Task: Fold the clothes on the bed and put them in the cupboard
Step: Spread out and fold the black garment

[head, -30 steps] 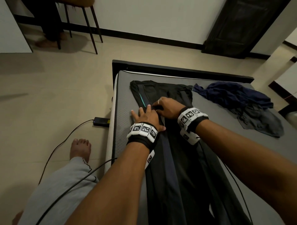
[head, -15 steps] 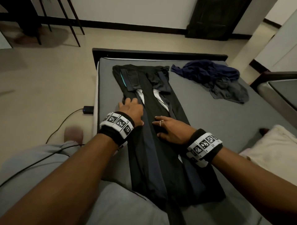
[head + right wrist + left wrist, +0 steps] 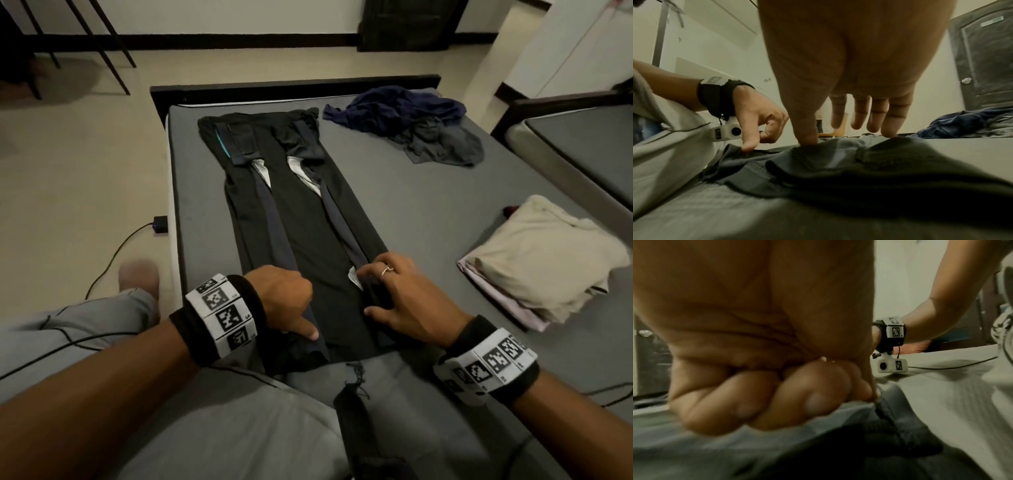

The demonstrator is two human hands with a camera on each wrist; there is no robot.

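My left hand (image 3: pixel 281 294) curls, thumb pressing the smooth black trousers (image 3: pixel 305 219) stretched long and flat ahead on the grey bed (image 3: pixel 428 212); my right hand (image 3: pixel 407 298), fingers spread, presses their rumpled hem.

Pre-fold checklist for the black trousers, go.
1. Long black trousers lie flat and lengthwise on the grey mattress: ok.
2. Left hand at the near hem, thumb pressing the cloth: ok.
3. Right hand grips the hem: cannot tell; thumb and fingertips rest on it.
4. Crumpled navy garment lies apart from the trousers: ok.
5. Folded beige pile lies apart, to the right: ok.
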